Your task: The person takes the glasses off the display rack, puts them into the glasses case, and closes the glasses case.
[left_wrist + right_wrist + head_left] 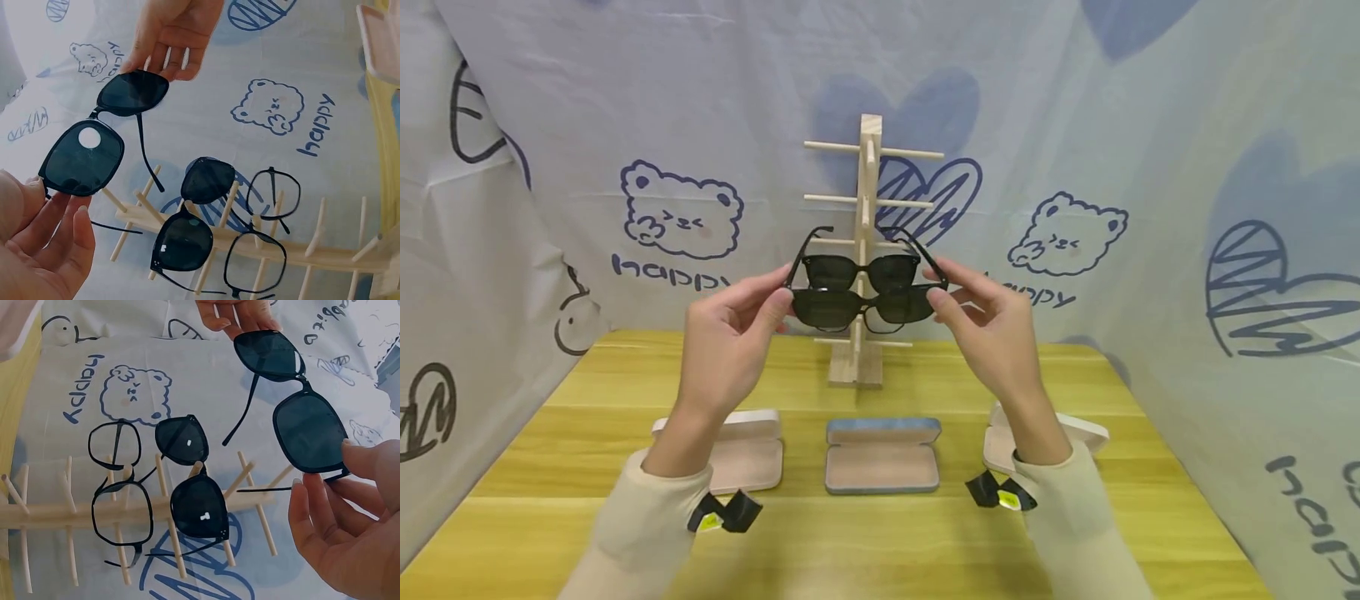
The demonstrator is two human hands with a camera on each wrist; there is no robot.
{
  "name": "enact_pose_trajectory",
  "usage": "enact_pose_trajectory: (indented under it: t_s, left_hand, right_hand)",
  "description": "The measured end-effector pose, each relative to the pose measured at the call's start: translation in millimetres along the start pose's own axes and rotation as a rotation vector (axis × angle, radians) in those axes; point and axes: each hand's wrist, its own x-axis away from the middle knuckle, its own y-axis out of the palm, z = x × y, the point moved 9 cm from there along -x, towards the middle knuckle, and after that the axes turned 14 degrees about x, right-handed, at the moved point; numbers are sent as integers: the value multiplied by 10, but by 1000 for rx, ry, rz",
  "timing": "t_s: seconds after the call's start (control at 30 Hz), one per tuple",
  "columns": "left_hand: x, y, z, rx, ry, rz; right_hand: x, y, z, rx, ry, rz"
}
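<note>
Left hand (730,342): pinching 9 o'clock end
Right hand (992,333): pinching 3 o'clock end
Sunglasses (910,306): racking, I'd guess
Upper pegs (917,154): prob next, keep level

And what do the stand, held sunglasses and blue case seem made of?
Stand: matte wood, by its pale tan colour. Held sunglasses: probably plastic, by the smooth black rims; the glossy lenses, one with a bright round reflection, could be glass or plastic. Blue case: perhaps leatherette, by its smooth, even colour; its pinkish lining shows no shine, maybe felt.
</note>
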Motion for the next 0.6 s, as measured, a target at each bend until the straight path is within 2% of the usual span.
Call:
enact_pose_trajectory:
  t_s: [0.13, 0.37, 0.6]
  left_hand:
    - [128, 7, -7, 10, 15, -15]
    - [270, 14, 25, 52, 49, -10]
    - [374, 4, -15, 164, -18, -17]
  right_hand:
    - [102, -7, -11, -11, -6, -17]
    - [251, 20, -4, -31, -13, 0]
    - [367, 22, 13, -46, -45, 34]
